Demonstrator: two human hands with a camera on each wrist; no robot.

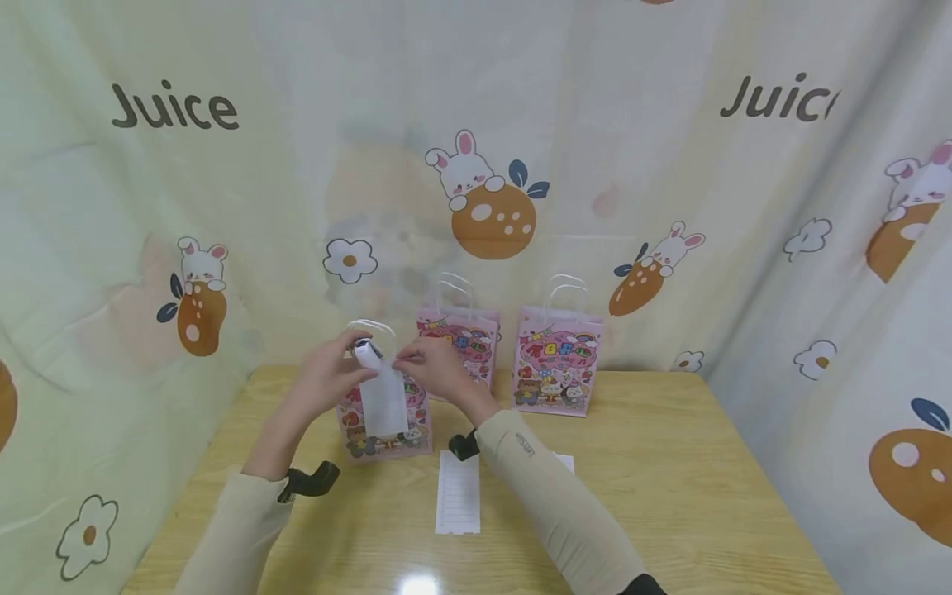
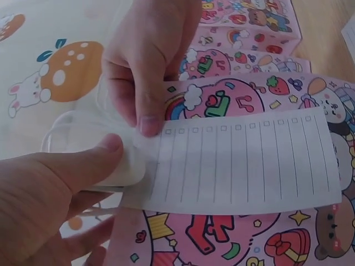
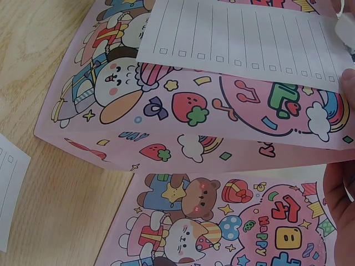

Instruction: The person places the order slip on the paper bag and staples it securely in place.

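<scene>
A pink cartoon gift bag [image 1: 421, 442] with white handles stands at the left of the table. A lined white checklist sheet [image 2: 244, 166] with a column of small boxes lies flat against its front, at the top edge. My left hand [image 1: 327, 376] grips a small, rounded white gadget [image 2: 130, 169] over the sheet's upper end, thumb on top and fingers behind the bag. Beside it, my right hand [image 1: 439, 368] pinches the sheet's upper corner against the bag's rim, its thumb on the paper. The gadget's far side is hidden by the left hand and bag.
Two matching gift bags stand behind: one [image 1: 487, 347] partly covered by my right hand, another [image 1: 558, 355] further right. A checklist sheet [image 1: 458, 493] lies on the wooden table [image 1: 669, 496]; another [image 1: 567, 461] shows past my right sleeve. A printed curtain [image 1: 632, 124] hangs behind.
</scene>
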